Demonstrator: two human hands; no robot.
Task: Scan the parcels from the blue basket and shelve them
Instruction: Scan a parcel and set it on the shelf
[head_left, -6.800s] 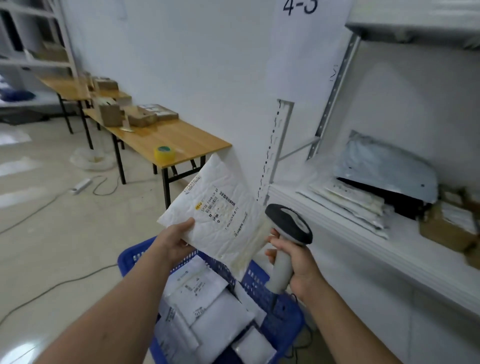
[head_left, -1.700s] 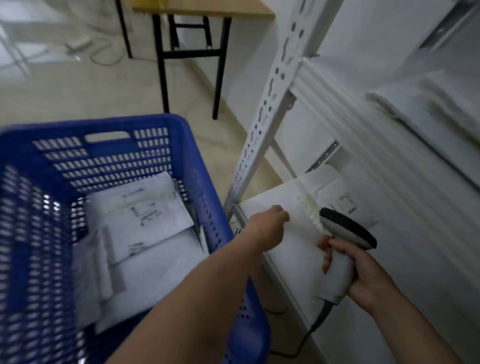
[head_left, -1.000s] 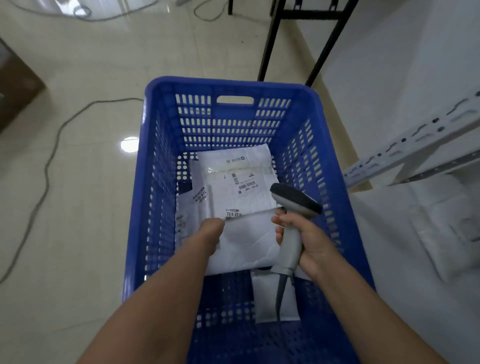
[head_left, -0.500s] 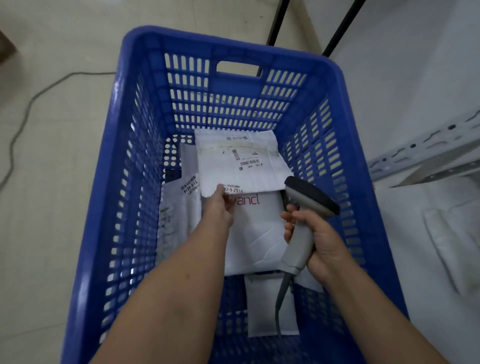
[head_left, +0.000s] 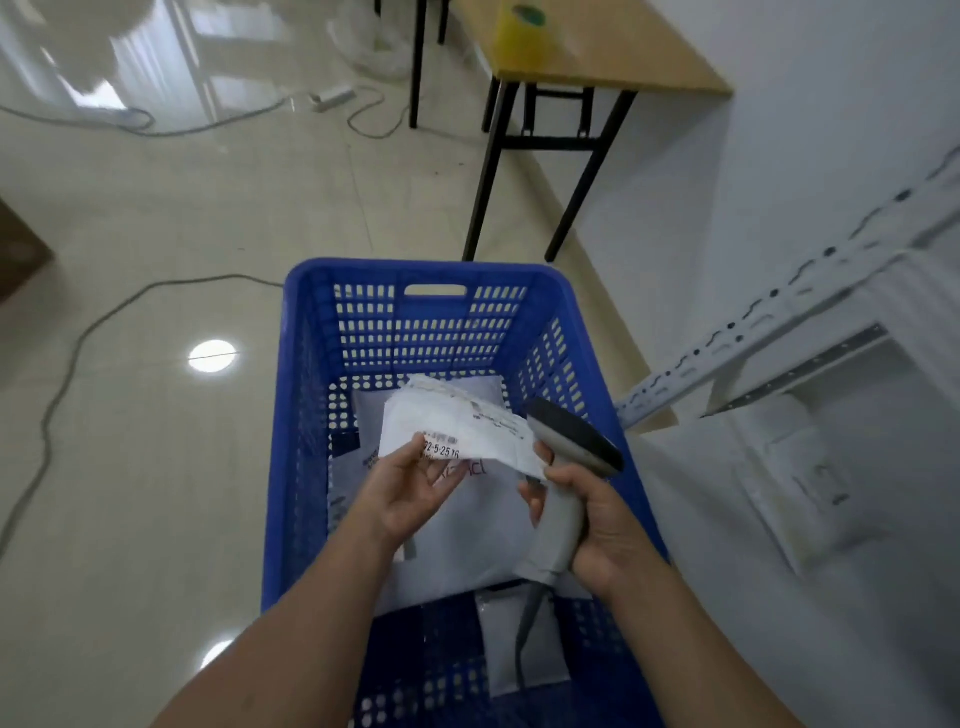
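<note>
The blue basket (head_left: 311, 405) stands on the floor below me. My left hand (head_left: 402, 493) grips the near edge of a white parcel (head_left: 457, 431) with a printed label, lifted above the basket's contents. My right hand (head_left: 592, 525) is closed around the handle of a grey barcode scanner (head_left: 569, 441), whose dark head sits right beside the parcel's right corner. Under them lies a large white mailer (head_left: 483, 525) with red lettering, and a small pouch (head_left: 493, 649) rests near the basket's near end.
A white metal shelf frame (head_left: 779, 332) and low shelf board (head_left: 857, 493) run along the right. A wooden table (head_left: 597, 47) with black legs and a yellow tape roll (head_left: 522, 28) stands ahead. Cables (head_left: 78, 343) trail over the glossy floor on the left.
My left hand has lifted the labelled white parcel off the pile in the basket and tilted it up. The scanner has stayed beside it, and my view has pulled back from the basket.
</note>
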